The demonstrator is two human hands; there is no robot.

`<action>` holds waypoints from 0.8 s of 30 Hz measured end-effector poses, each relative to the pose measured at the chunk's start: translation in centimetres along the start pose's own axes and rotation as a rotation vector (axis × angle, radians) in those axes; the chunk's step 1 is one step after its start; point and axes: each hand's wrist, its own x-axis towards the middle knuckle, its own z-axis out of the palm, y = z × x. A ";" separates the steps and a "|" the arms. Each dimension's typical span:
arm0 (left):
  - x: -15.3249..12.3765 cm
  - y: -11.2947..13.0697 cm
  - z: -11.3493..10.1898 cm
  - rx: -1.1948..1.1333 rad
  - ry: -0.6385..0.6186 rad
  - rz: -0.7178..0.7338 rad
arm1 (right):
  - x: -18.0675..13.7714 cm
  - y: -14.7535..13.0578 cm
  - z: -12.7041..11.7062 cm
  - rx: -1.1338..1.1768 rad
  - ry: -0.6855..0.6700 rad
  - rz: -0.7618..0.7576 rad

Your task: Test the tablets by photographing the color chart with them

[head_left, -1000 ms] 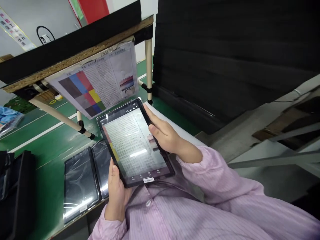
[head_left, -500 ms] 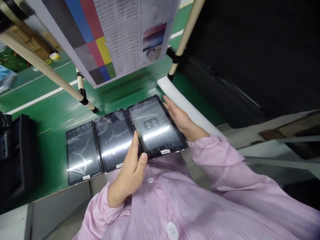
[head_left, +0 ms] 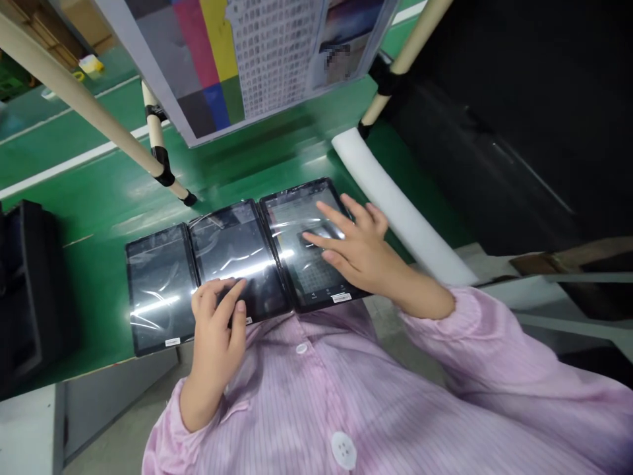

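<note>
Three tablets lie side by side along the front edge of the green table. The right tablet point(head_left: 306, 277) has its screen lit, with small icons along the bottom and a white label below them. My right hand point(head_left: 363, 251) is over it, fingers spread, a fingertip at the middle of the screen. The middle tablet point(head_left: 227, 237) is dark and glossy. Above its lower left part is my left hand point(head_left: 217, 323), fingers loosely bent and apart, holding nothing. The left tablet point(head_left: 161, 284) is also dark and reflects a ceiling light.
A printed chart with colour blocks point(head_left: 217, 66) hangs from a beige pipe frame point(head_left: 79, 99) above the table point(head_left: 99, 231). A white roll point(head_left: 395, 198) lies right of the tablets. Black trays point(head_left: 34, 290) stand at the left, and a dark panel point(head_left: 534, 119) is at the right.
My right hand has moved from the right tablet's side edge onto its screen. My left hand has shifted left, from between the tablets to the middle one. The right tablet now lies closer in line.
</note>
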 end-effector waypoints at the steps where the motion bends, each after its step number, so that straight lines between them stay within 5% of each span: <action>1: 0.1 0.1 0.0 0.006 -0.004 0.010 | -0.2 0.0 -0.1 0.005 0.061 0.029; 4: 0.2 0.1 0.0 0.008 -0.022 0.041 | -1.1 0.2 -0.7 0.027 0.181 0.147; 9: -0.8 -3.0 -1.5 0.073 -0.006 0.031 | -3.3 0.9 -0.7 -0.047 0.133 0.237; 13: -2.2 -7.1 -5.0 0.194 0.082 -0.214 | -4.2 1.2 -0.3 -0.090 0.152 0.282; 17: -3.6 -8.3 -8.2 0.316 0.173 -0.506 | -3.9 1.4 0.1 -0.111 0.132 0.276; 20: -4.4 -8.5 -9.5 0.360 0.208 -0.558 | -3.5 1.7 0.2 -0.110 0.145 0.245; 24: -6.4 -11.9 -11.7 0.422 0.301 -0.615 | -3.6 2.2 -0.6 -0.038 0.348 0.253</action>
